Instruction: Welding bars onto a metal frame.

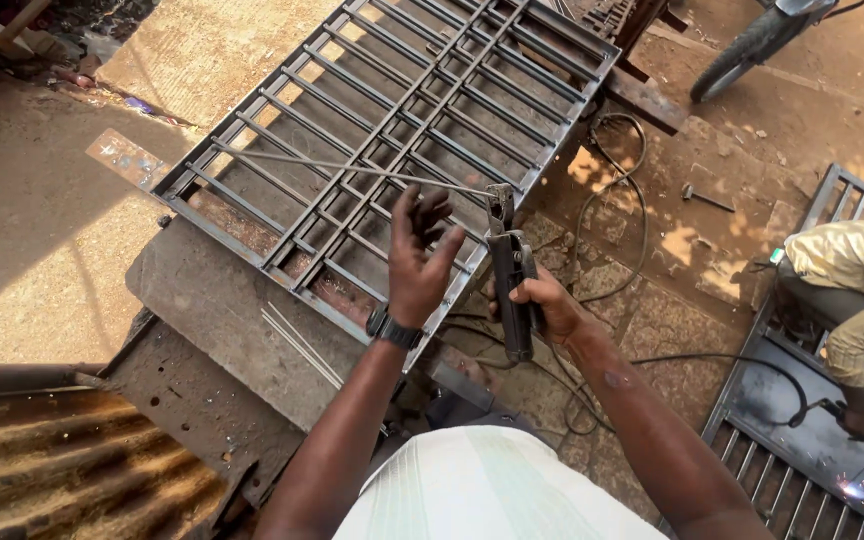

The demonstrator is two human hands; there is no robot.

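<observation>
My right hand [544, 302] grips the dark handle of a welding electrode holder [512, 280]. Its jaws clamp a long thin welding rod [352, 167] that reaches out to the left over a grey metal grille [422, 110]. My left hand [415, 258] is raised just left of the holder, fingers spread, holding nothing; a black watch sits on its wrist. The grille lies flat on a rusty steel work table [222, 310].
Spare rods [297, 345] lie on the table near the grille's edge. Black cables [622, 200] loop over the dirt floor. At the right another person [852, 300] crouches on a second grille [802, 440]. A hammer [704, 198] and a motorbike wheel [742, 50] lie farther back.
</observation>
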